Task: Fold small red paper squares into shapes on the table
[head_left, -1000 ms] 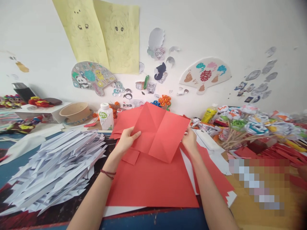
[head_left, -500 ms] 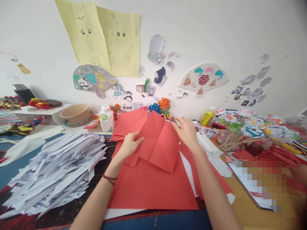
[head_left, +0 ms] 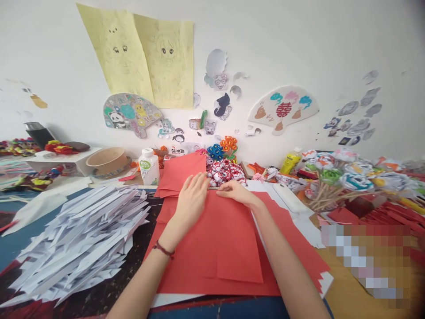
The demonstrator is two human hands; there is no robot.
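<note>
"How did the hands stand?"

"The left hand (head_left: 194, 195) lay palm down over red paper, fingers stretched out, gripping nothing that I could see. The right hand (head_left: 235, 193) bent at the far edge of the smaller red sheet (head_left: 237, 243), thumb close to the fingers. I couldn't tell whether they pinched it."

"Where was that smaller sheet?"

"On top of the large red sheet (head_left: 186, 285), towards its right half, with its near edge a little short of the large one's near edge."

"What worried you?"

"Skewing, mainly. To my eye, a press from one hand without the other steadying could turn the smaller sheet, and any crease made then would run crooked. Red on red hid the edges too, so a layer underneath could be caught up by mistake."

"And further out?"

"A red stack (head_left: 182, 168) stood beyond the large red sheet, on its left, close to the left fingertips; a stray push might have fanned it. The white folded strips (head_left: 83, 239) were heaped left of the large red sheet. A careless left forearm could have toppled those, loosely piled as they looked."

"Anything spillable?"

"A white bottle (head_left: 148, 166), beyond the large red sheet and to its left. I judged it far enough off."
</note>
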